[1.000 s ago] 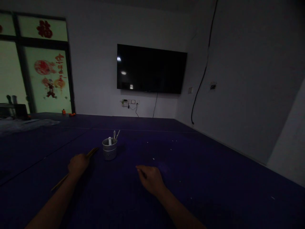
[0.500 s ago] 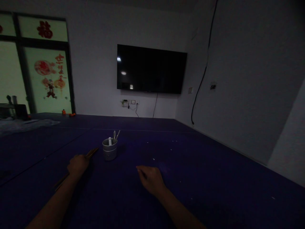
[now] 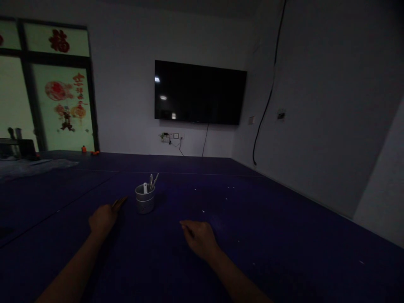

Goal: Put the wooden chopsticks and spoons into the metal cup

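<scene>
My left hand (image 3: 102, 219) is closed around a small bundle of thin brown chopsticks (image 3: 120, 203). Their front ends stick out past the fingers, pointing towards a grey cylindrical utensil holder (image 3: 145, 206) but apart from it. In this holder stand a white handle (image 3: 145, 187) and a pair of thin shiny utensils (image 3: 152, 182), leaning right. My right hand (image 3: 200, 237) rests low over the table, to the right of the holder, its fingers curled in. Nothing shows in it.
The dark blue tabletop (image 3: 176, 269) has small white scraps (image 3: 203, 211) scattered on it. Clear plastic sheeting (image 3: 38, 167) and a black box (image 3: 27, 148) lie at the far left. Small orange objects (image 3: 94, 152) sit near the back edge. A television (image 3: 200, 92) hangs on the wall.
The chopsticks' rear ends, visible behind my left hand before, no longer show. That hand has shifted very slightly left. My right hand and the holder have stayed in place.
</scene>
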The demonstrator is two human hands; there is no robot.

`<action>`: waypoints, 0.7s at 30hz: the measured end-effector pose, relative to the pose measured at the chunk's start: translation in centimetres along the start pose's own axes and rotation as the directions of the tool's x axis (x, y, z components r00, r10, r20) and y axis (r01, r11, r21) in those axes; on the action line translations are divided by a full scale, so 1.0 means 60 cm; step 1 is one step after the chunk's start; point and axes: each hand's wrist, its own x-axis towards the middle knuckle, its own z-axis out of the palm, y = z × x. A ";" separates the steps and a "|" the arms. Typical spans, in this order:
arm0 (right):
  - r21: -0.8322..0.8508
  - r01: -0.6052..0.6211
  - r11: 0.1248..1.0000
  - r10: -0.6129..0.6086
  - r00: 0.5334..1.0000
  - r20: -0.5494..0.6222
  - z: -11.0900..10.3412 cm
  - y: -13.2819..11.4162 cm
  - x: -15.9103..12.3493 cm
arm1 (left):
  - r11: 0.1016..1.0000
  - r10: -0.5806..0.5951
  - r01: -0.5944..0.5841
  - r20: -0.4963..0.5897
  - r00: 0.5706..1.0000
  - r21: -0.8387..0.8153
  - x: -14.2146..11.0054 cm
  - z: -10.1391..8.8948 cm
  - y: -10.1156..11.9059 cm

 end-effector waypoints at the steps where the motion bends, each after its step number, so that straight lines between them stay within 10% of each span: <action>1: 0.001 -0.002 1.000 0.002 1.000 0.000 -0.001 0.000 0.000 | 1.000 -0.010 0.010 0.023 1.000 0.006 0.000 -0.001 0.001; 21: -0.008 0.007 1.000 -0.007 1.000 0.029 0.002 0.004 0.000 | 0.989 0.103 -0.115 0.127 0.987 0.089 0.006 0.001 -0.009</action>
